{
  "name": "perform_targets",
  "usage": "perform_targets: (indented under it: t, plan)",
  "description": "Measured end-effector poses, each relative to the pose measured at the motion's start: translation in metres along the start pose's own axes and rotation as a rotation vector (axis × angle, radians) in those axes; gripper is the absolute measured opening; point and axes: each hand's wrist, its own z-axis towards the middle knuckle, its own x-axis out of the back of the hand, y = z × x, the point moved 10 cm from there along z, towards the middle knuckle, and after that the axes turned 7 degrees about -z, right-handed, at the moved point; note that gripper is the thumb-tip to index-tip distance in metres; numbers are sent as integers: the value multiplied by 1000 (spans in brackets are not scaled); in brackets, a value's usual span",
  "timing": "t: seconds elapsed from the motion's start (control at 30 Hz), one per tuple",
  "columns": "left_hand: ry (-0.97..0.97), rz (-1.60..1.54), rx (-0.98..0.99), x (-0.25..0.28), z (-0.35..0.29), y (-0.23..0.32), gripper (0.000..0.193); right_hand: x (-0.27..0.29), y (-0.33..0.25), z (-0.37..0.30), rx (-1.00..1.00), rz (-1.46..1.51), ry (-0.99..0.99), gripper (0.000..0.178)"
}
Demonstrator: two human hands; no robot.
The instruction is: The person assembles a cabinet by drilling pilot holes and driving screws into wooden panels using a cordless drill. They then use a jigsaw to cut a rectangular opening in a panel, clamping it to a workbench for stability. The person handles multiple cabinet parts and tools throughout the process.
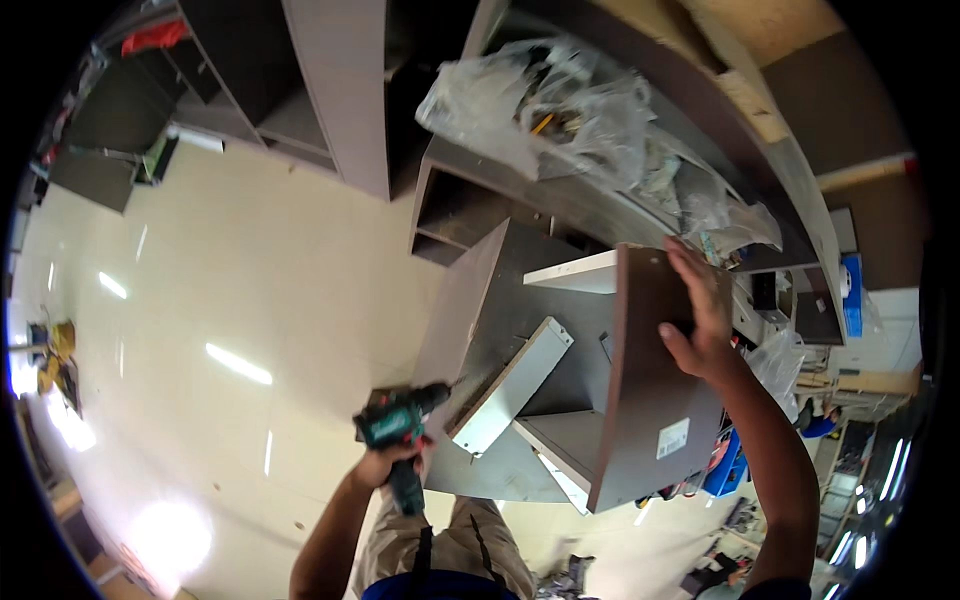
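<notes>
In the frame's lower centre, the left hand wraps a green-and-black cordless drill; right of centre, the right hand lies spread on a brown rectangular panel, seemingly steadying it.

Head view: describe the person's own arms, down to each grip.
The left grip and right grip are ungloved hands. The left forearm and right forearm are uncovered, with no watch visible. A dark sleeve shows on the right at the lower edge; no left sleeve is visible.
</notes>
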Motion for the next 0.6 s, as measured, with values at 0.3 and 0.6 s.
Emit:
perform_targets:
  t: [0.3,0.6]
  plan:
    - [49,296,-70,-27,-160,-3,28,42,-50,-25,26,-257,218,61]
    - [-277,580,-178,-215,-198,34,51,6,-327,-170,-332,778,151,92]
